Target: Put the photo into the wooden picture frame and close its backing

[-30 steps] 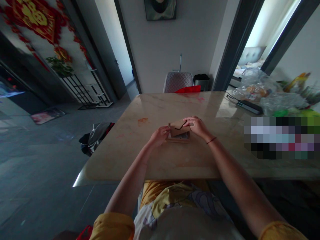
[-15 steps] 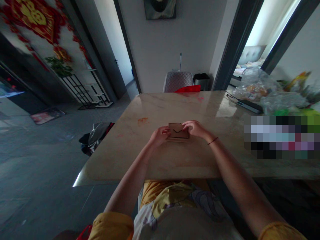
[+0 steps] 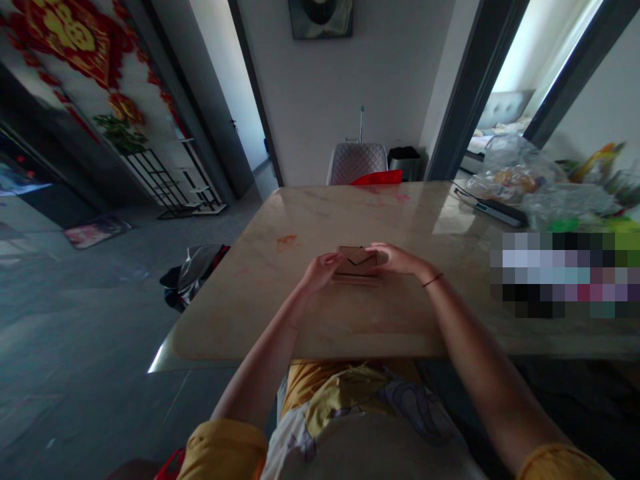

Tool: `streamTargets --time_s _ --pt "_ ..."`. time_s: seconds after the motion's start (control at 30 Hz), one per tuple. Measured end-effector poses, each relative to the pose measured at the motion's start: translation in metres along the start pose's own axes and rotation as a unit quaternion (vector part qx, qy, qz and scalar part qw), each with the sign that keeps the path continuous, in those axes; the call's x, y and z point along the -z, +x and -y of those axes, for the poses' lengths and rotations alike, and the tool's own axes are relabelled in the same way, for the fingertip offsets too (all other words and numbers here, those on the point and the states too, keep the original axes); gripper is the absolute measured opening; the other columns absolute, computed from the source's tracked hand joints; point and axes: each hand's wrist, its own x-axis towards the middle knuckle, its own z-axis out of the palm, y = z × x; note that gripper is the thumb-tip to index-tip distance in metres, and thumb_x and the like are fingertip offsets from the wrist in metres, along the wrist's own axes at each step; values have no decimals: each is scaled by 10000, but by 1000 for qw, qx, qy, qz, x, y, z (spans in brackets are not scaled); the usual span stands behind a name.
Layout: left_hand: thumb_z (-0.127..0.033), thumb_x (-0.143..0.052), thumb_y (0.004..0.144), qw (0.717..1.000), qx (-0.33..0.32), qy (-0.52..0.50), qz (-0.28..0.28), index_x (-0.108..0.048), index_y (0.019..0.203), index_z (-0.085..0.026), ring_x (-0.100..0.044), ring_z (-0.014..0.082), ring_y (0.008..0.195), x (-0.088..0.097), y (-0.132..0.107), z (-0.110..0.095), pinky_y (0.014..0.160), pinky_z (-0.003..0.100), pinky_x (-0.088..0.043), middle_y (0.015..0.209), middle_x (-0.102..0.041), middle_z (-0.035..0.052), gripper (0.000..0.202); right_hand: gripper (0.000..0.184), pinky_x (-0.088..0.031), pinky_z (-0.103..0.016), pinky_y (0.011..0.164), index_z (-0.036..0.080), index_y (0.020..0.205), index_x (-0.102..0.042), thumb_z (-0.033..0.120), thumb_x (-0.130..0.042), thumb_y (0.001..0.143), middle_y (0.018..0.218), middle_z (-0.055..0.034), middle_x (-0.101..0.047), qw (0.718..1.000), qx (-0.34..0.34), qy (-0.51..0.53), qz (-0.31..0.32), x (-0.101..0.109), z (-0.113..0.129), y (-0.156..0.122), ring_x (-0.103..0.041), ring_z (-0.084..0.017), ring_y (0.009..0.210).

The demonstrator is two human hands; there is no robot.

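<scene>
A marble-topped bench [image 3: 380, 320] runs across this dim room, with a flat cardboard packet [image 3: 356, 261] near its middle at 12 o'clock (a V-shaped slit marks its top). The left hand [image 3: 320, 272] and right hand [image 3: 395, 259] press its opposite edges, fingers close together. Crumpled plastic bags [image 3: 520, 163] heap up farther off at 2 o'clock.

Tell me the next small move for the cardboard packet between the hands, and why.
Probably press the top of the brown cardboard packet flat with the right hand while the left hand steadies its edge: a V-shaped line shows on top, and both hands already touch its sides on the marble table.
</scene>
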Motion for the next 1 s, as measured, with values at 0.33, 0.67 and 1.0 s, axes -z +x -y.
streamTargets --time_s 0.33,0.67,1.0 --pt "-186 -791 591 993 26 -62 94 -598 1228 -196 -646 155 730 8 -13 -14 633 221 -470 864 -725 56 665 908 -300 -470 1106 224 1344 -481 592 -762 562 1457 -152 -361 998 -15 -9 52 -6 -8 -1 -328 -327 1358" --pt "-170 -702 675 996 50 20 77 -669 1131 -204 -583 116 586 1 -14 -18 550 197 -406 734 -701 9 458 577 -397 -434 1031 235 1193 -618 483 -728 683 1304 -123 -483 999 -13 33 25 -8 -7 5 -499 -270 1209" --pt "-45 -744 586 994 82 -71 11 -494 1273 -152 -616 164 890 -2 -9 -19 724 244 -478 1053 -645 125 739 983 -368 -502 1045 217 1392 -386 478 -819 549 1314 -154 -494 990 -68 117 -36 -18 -13 12 -466 -307 1232"
